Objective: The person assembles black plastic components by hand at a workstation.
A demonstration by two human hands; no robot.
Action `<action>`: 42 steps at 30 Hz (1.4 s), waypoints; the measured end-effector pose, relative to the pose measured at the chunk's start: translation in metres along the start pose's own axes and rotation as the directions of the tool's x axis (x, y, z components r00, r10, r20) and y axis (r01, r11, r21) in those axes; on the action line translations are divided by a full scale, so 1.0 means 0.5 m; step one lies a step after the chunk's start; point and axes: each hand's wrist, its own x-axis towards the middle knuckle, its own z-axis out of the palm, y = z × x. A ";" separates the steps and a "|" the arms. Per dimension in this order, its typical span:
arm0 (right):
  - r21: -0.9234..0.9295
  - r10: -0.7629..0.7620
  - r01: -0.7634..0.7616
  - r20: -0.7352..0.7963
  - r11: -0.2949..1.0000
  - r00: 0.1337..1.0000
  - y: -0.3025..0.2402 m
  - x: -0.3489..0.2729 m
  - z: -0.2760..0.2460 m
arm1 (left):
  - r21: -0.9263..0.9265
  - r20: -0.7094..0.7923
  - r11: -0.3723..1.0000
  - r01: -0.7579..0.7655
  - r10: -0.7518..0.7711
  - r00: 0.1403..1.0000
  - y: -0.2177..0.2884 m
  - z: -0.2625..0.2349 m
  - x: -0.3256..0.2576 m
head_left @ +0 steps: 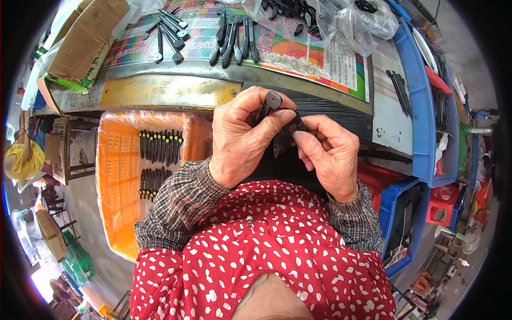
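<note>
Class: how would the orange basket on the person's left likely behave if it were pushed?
The orange basket is probably fairly stiff: its latticed wall stands upright. Its plastic lining looks thin and wrinkled, so it might shift. The black pieces inside may slide, since no dividers show between them.

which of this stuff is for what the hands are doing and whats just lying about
Likely in use:
- dark piece in the left hand
- black pieces on the table
- orange basket holding black parts

Probably just lying about:
- cardboard box, upper left
- green crate, lower left
</note>
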 end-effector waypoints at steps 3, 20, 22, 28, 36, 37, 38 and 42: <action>0.000 -0.010 0.010 -0.004 1.000 1.000 -0.001 -0.001 0.001 | -0.002 -0.004 1.000 0.024 -0.024 1.000 0.000 -0.001 0.000; 0.123 0.060 -0.059 -0.002 0.991 0.998 -0.002 -0.002 0.023 | 0.184 -0.007 0.976 -0.117 0.120 0.993 -0.004 -0.003 -0.004; 0.129 0.056 -0.053 -0.022 0.990 0.998 0.002 -0.003 0.028 | 0.152 -0.014 0.984 -0.094 0.097 0.995 -0.004 -0.002 -0.007; 0.126 0.081 -0.077 -0.020 0.989 0.997 0.009 -0.006 0.035 | 0.158 -0.069 0.982 -0.107 0.119 0.990 -0.021 0.001 -0.008; 0.085 0.085 -0.089 0.053 0.992 0.995 0.024 -0.003 0.024 | 0.108 -0.073 0.993 -0.044 0.052 0.996 -0.027 -0.005 -0.008; 0.044 0.047 -0.050 0.063 0.998 0.997 0.027 -0.002 0.022 | 0.105 -0.053 0.994 -0.034 0.039 0.998 -0.025 -0.007 -0.008; 0.045 0.048 -0.050 0.064 0.998 0.997 0.031 -0.001 0.021 | 0.102 -0.033 0.995 -0.023 0.027 0.999 -0.024 -0.008 -0.009; -0.032 -0.022 0.024 0.073 0.999 0.997 0.035 -0.003 0.016 | 0.089 -0.029 0.996 -0.002 0.005 1.000 -0.021 -0.009 -0.012</action>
